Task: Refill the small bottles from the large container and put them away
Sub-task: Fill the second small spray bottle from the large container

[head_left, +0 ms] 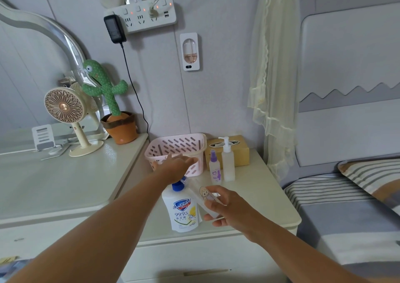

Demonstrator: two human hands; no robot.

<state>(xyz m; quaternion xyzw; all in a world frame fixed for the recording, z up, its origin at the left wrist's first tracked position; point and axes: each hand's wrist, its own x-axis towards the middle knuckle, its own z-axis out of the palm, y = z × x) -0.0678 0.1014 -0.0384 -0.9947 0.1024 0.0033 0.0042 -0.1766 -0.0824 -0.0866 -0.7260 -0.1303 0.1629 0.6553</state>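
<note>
**A:** Entry one, the hands?

**B:** Left hand (178, 166), centre of frame: palm down, fingers stretched nearly straight over the front rim of the pink basket (173, 145), holding nothing. Whether it touches the rim cannot be told. Right hand (226, 209), just below and to the right: fingers and thumb pinched round a small clear bottle (202, 195) with a cartoon sticker, tilted, top toward the upper left.

**A:** The large container?

**B:** White soap bottle (184, 211), blue cap, upright at centre, under the left wrist and just beside the small clear bottle.

**A:** Surface?

**B:** Cream nightstand (255, 198), lower centre, drawer front below. Right of the basket stand a purple spray bottle (214, 170) and a pump bottle (228, 163), side by side and upright, in front of a tan tissue box (238, 152) at the wall.

**A:** Room?

**B:** Left: pale dresser (54, 185) adjoining, bearing a desk fan (65, 113), plush cactus (108, 92) in a pot, phone stand (42, 135) and mirror (21, 66). Upper centre, grey wall (216, 98): power strip (147, 15) with black adapter (114, 28), cord hanging down to the dresser's back corner. Right: cream net curtain (268, 66), padded headboard (346, 55), bed (335, 207) in striped bedding.

**A:** Obstructions?

**B:** The left hand covers part of the basket's front wall, and its wrist overlaps the soap bottle's top.
</note>
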